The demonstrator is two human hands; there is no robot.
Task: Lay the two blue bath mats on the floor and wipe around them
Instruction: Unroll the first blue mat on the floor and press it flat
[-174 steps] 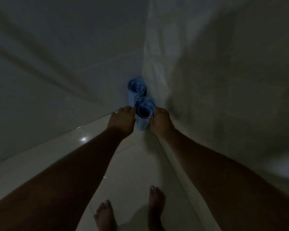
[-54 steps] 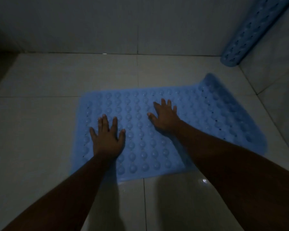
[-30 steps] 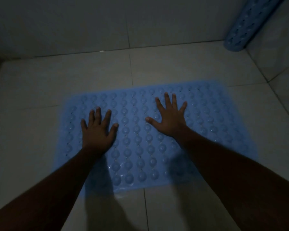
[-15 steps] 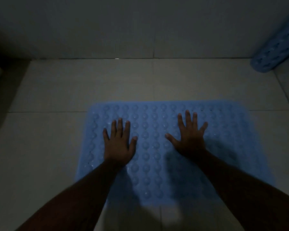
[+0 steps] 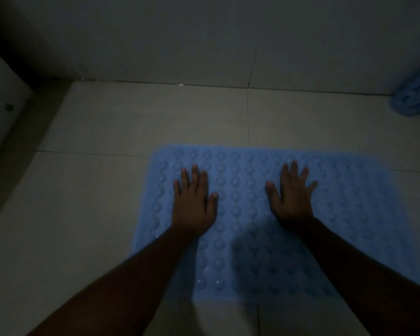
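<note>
One blue bath mat [image 5: 243, 180] with rows of round bumps lies flat on the pale tiled floor [image 5: 136, 122]. My left hand [image 5: 193, 202] rests palm down on its left part, fingers spread, holding nothing. My right hand [image 5: 290, 194] presses flat on the mat's middle, fingers apart too. The second blue mat [image 5: 414, 99] is still rolled up and stands in the far right corner, cut off by the frame edge.
A tiled wall [image 5: 204, 40] runs along the back. At the left edge is a white fixture [image 5: 3, 93] with a dark gap beside it. The room is dim.
Since 5.8 s ago one rolled mat was taken from the corner and spread flat on the floor. In the last second the view shifted left while both hands stayed pressed on the mat.
</note>
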